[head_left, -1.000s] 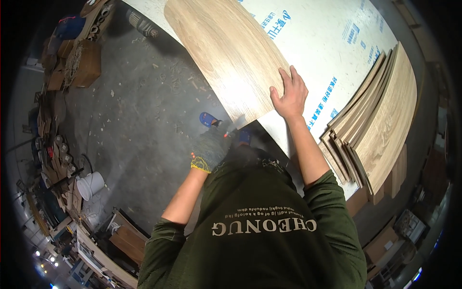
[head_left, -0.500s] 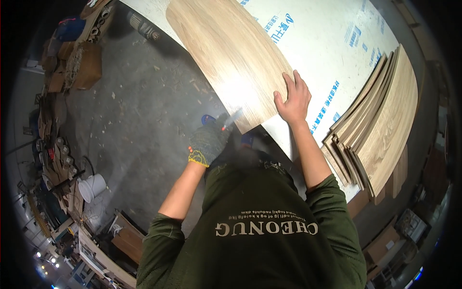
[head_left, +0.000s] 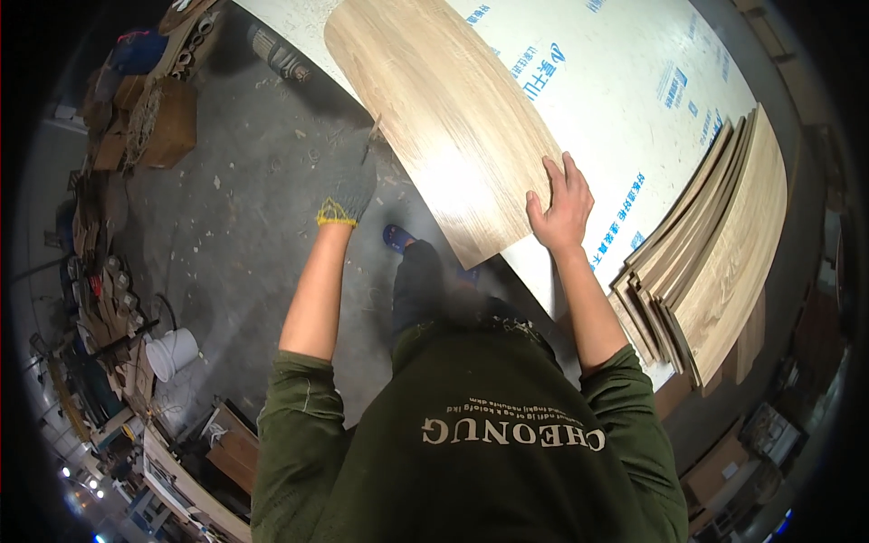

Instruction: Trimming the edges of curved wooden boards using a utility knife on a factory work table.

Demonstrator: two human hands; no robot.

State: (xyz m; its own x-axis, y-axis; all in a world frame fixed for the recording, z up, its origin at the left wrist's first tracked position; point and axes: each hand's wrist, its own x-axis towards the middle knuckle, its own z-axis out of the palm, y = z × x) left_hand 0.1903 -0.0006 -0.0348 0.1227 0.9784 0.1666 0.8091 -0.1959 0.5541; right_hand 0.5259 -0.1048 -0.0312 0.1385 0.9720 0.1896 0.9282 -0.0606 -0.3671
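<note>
A long wood-grain board lies across the white sheet, its left side hanging past the sheet's edge. My left hand, in a dark knitted glove with a yellow cuff, is beside that left edge. It is closed on a thin blade-like tool, whose tip is at the board's edge; blur hides its exact kind. Bare and with fingers spread, my right hand rests on the board's right edge near its close end.
Several wood-grain boards are stacked at the right on the printed white sheet. A white bucket and cardboard boxes stand along the left. Bits of debris lie on the grey floor.
My left hand has moved forward and left along the board's edge, from its near end, with the tool. My right hand stays on the right edge. The whole view has shifted slightly.
</note>
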